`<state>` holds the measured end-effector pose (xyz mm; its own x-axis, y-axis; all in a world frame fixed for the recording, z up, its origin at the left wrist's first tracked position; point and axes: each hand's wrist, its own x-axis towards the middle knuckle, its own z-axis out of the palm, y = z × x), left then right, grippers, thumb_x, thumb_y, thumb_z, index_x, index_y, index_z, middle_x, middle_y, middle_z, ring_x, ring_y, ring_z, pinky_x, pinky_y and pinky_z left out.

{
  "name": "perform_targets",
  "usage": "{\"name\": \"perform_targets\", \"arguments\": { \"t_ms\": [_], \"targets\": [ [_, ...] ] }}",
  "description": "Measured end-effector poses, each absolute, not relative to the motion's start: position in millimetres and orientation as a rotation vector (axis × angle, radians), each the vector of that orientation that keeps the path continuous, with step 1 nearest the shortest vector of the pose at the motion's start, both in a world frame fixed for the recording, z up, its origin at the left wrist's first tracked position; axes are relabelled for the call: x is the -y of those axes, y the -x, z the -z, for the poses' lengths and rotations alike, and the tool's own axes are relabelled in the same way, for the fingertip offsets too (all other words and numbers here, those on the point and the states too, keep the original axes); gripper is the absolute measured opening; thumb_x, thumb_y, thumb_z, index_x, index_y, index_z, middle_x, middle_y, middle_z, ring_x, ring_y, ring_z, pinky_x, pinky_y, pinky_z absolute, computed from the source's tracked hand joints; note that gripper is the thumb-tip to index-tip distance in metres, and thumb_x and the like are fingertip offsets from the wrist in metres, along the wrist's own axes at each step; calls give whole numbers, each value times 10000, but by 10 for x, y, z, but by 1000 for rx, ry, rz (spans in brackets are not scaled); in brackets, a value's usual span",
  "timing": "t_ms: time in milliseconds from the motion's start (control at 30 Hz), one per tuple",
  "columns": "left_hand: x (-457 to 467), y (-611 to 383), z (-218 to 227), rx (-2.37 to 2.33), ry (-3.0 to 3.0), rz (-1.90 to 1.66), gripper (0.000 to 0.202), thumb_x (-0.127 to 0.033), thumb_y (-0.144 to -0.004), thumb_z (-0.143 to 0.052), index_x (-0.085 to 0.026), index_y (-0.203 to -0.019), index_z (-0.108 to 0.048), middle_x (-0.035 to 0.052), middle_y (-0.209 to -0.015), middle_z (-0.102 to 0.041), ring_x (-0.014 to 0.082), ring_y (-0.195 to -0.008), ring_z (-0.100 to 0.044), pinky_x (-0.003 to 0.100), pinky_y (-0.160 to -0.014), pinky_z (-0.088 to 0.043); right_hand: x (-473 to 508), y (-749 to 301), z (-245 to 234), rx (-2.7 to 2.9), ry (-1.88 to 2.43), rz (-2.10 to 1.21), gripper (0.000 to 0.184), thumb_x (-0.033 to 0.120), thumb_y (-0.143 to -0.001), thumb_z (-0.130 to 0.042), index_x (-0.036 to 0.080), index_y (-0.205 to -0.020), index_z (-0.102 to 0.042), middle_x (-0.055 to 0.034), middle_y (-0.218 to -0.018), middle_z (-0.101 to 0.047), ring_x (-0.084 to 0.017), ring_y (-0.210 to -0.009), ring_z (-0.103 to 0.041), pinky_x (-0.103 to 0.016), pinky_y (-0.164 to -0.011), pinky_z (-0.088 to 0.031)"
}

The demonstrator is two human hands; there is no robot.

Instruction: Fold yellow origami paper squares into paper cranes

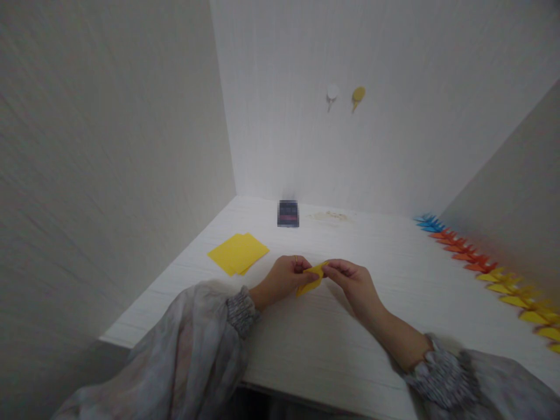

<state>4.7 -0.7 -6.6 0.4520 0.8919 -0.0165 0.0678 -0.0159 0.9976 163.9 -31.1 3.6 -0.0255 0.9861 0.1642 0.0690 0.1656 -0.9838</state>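
A small folded piece of yellow paper (310, 282) is held just above the white table, between both hands. My left hand (286, 280) pinches it with thumb and fingers from the left; a ring shows on one finger. From the right, my right hand (350, 281) grips the paper's upper right tip between thumb and forefinger. The paper is narrow and slanted, and its exact folds are too small to tell. Left of my left hand lies a short stack of flat yellow paper sheets (238, 254).
Folded paper cranes stand in a row along the right wall: blue ones (429, 223), red-orange ones (464, 249) and yellow ones (520, 294). A blurred dark square object (288, 214) is near the back wall. Two hooks, white (332, 93) and yellow (359, 95), are on that wall.
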Motion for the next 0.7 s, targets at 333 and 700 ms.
{"name": "perform_targets", "arguments": {
  "t_ms": [333,700],
  "targets": [
    [-1,-37,78,-947,-1484,-810,290,-367,-577,-654,-118,-686,-550,4,-600,-576,78,-503,-486,197,-472,-353,294,-1673,-5,1444,1155,-985,161,337,-694,-585,190,-704,-649,-19,-665,-625,-157,-666,-554,-276,-654,-436],
    [10,-47,65,-920,-1459,-806,296,-359,-571,-660,-120,-636,-498,-11,-564,-541,58,-465,-450,183,-439,-332,297,-1672,-3,1489,1147,-933,183,351,-719,-556,188,-695,-636,-23,-673,-612,-160,-676,-545,-278,-664,-424]
  ]
}}
